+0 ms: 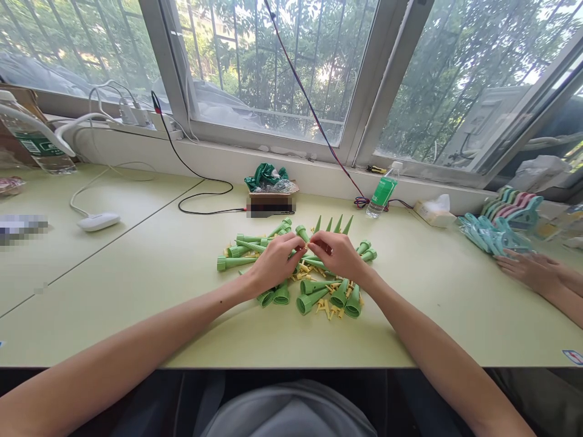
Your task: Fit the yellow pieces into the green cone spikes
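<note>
My left hand (279, 258) and my right hand (337, 254) meet over a pile of parts, each with fingers pinched together. A tiny pale yellow spot shows between the fingertips, but what they hold is mostly hidden. Right beyond the fingertips is a green ribbed cap end (301, 232); I cannot tell whether it is held. Around and under both hands lie several hollow green plastic spikes (312, 300) with wide, open ends. Small yellow plastic pieces (328, 308) are scattered among them. Several green spikes (337, 224) stand point up just behind my right hand.
A box with green wrapping (272, 182) stands at the back, near a water bottle (382, 191) and a tissue box (434, 212). At the right, another person's hands (532, 270) touch light-blue plastic pieces (494, 233). A white device (99, 221) with a cable lies left.
</note>
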A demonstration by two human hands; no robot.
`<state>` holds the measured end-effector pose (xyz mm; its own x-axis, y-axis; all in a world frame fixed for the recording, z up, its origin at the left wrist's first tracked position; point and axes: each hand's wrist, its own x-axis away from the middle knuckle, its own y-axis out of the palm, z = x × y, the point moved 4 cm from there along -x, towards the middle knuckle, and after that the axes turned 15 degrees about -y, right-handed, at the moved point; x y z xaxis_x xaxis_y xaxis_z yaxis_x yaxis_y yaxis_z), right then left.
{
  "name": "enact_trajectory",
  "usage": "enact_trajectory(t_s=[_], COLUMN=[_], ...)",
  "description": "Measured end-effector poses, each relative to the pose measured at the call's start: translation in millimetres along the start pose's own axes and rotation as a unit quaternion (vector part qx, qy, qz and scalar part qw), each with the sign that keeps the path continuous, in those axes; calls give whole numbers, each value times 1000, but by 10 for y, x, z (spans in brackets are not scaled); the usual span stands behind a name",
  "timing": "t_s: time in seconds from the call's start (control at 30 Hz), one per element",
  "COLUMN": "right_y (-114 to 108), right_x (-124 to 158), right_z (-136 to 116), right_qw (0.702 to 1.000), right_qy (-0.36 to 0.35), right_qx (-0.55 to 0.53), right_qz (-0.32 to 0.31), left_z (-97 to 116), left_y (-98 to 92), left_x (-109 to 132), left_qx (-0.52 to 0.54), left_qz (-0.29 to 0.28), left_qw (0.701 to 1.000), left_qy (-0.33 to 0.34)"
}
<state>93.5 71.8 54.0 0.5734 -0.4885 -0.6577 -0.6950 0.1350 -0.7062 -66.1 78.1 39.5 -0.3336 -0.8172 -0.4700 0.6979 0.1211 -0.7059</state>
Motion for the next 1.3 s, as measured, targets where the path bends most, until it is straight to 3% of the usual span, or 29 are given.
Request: enact_trajectory(t_s=[0.53,1.3], right_y=[2,9], right_x=[3,21], right_z=[-4,0], right_qw=[1000,999], right_qy=[-6,-21], right_qx=[17,41], right_qz=[0,-6], left_z=[-10,-33], left_y=[9,69], left_x=[10,33], left_qx=[-23,-87], left_qz=[-1,-63], left_qw=[1000,994], left_qy=[-13,-31])
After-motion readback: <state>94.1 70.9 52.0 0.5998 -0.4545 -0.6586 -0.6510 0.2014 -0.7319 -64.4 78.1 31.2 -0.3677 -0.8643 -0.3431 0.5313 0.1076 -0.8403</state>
